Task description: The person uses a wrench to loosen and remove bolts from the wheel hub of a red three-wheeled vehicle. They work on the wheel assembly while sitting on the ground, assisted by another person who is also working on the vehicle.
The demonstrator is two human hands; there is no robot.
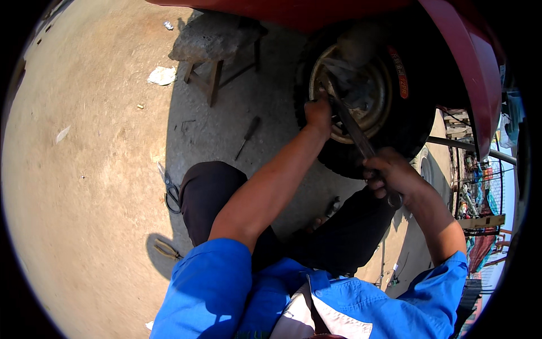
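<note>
A long metal wrench [354,129] slants from the wheel's hub down toward me, with a ring at its near end. My right hand [389,172] is closed around the shaft just above that ring. Up by the rim, my left hand [319,116] is closed at the wrench's far end, its thumb pointing up along the head; its other fingers are mostly hidden. The wheel has a dirty, pale metal rim [385,104] inside a black tyre [411,127]. Shadow and glare blur the hub [358,93], so what the wrench's head sits on cannot be made out.
Red bodywork [460,53] overhangs the wheel. At the far left stands a low wooden stool [214,79] with a worn cover. A screwdriver [247,138], scissors [171,191] and pliers [167,249] lie on the ground left of my knees. A metal bar [471,148] extends right of the tyre.
</note>
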